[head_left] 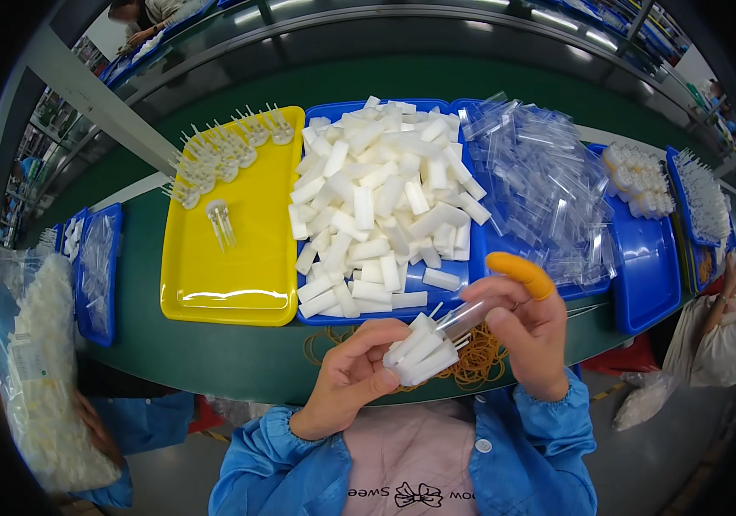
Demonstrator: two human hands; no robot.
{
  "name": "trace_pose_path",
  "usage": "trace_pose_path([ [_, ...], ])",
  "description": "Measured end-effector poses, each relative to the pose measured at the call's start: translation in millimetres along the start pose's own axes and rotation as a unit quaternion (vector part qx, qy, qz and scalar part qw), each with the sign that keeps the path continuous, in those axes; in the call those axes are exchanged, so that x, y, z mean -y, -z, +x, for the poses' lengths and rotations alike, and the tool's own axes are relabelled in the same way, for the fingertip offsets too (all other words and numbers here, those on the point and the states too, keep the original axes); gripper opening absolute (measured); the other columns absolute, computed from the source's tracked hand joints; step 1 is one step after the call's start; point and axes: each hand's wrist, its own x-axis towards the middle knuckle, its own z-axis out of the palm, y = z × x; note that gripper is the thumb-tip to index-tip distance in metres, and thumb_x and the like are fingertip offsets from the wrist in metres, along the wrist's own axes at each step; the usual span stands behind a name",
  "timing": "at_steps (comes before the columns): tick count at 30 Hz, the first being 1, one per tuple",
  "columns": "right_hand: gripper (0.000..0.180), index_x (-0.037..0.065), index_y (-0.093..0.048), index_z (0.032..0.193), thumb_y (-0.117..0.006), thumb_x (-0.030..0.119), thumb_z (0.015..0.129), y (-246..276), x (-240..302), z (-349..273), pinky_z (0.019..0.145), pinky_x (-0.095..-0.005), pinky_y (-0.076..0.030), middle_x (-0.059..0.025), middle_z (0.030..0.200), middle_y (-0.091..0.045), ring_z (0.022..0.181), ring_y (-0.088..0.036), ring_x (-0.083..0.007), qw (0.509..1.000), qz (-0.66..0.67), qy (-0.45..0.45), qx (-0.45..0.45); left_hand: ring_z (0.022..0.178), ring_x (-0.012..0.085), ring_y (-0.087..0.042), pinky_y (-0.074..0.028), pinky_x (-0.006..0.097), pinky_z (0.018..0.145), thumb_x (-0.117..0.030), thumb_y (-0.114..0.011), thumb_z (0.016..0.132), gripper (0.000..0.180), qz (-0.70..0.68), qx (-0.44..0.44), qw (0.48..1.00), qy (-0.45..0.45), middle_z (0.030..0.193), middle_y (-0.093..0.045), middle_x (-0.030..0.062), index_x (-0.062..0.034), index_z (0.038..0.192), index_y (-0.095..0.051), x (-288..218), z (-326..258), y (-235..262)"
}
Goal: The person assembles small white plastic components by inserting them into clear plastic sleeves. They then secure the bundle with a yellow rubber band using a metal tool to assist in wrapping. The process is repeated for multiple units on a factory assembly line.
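My left hand (352,374) is closed around the base of a bundle of white foam pieces (424,351), with a few thin white sticks poking out of it. Between the fingers of my right hand (533,335) is a transparent plastic tube (469,316), tilted down to the left, its lower end at the top of the bundle. I cannot tell whether that end goes between the pieces. An orange finger cot (520,273) covers one finger of my right hand. Behind and below the bundle, partly hidden, lie tan rubber bands (481,361).
A yellow tray (230,288) holds several stick bundles (230,150). Loose white foam blocks (377,189) fill a blue tray; transparent sleeves (540,172) heap in another. White bundles (639,176) stand far right. A bag of white pieces (54,370) is at left, near a co-worker's blue sleeve (140,421).
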Motion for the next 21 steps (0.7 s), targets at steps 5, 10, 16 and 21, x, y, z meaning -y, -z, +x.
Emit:
trace_pose_path([
  [5, 0.039, -0.004, -0.049, 0.123, -0.052, -0.006, 0.084, -6, -2, -7, 0.09, -0.0327, -0.047, -0.018, 0.111, -0.061, 0.1, -0.061, -0.019, 0.999, -0.036, 0.019, 0.001, 0.113, 0.0208, -0.049, -0.045, 0.033, 0.092, -0.008, -0.06, 0.088, 0.041, 0.045, 0.001, 0.999, -0.028, 0.127, -0.042, 0.0111, 0.0006, 0.126, -0.049, 1, -1, 0],
  [10, 0.036, -0.005, -0.051, 0.121, -0.051, -0.006, 0.085, -6, -2, -8, 0.091, -0.0351, -0.047, -0.0189, 0.111, -0.061, 0.099, -0.061, -0.0205, 0.998, -0.043, 0.041, 0.016, 0.107, 0.0209, -0.051, -0.044, 0.032, 0.088, -0.007, -0.059, 0.088, 0.038, 0.223, 0.003, 0.969, -0.103, 0.128, -0.042, 0.0142, 0.0008, 0.125, -0.053, -2, -3, -2],
  [16, 0.035, -0.005, -0.05, 0.12, -0.05, -0.006, 0.086, 0, -5, -12, 0.093, -0.0375, -0.046, -0.0206, 0.112, -0.06, 0.101, -0.061, -0.0231, 0.998, 0.001, 0.056, 0.036, 0.103, 0.0199, -0.053, -0.043, 0.03, 0.087, -0.005, -0.056, 0.089, 0.035, 0.254, 0.041, 0.962, -0.087, 0.127, -0.044, 0.0138, 0.0005, 0.124, -0.055, -9, -2, -1],
  [21, 0.036, -0.004, -0.048, 0.123, -0.052, -0.003, 0.088, 0, -9, -13, 0.092, -0.0377, -0.047, -0.0209, 0.112, -0.059, 0.102, -0.06, -0.0241, 0.996, 0.007, 0.082, 0.038, 0.1, 0.0191, -0.054, -0.046, 0.029, 0.083, -0.002, -0.057, 0.087, 0.034, 0.121, -0.05, 0.991, -0.04, 0.125, -0.047, 0.0135, -0.0009, 0.121, -0.058, -6, -1, -19],
])
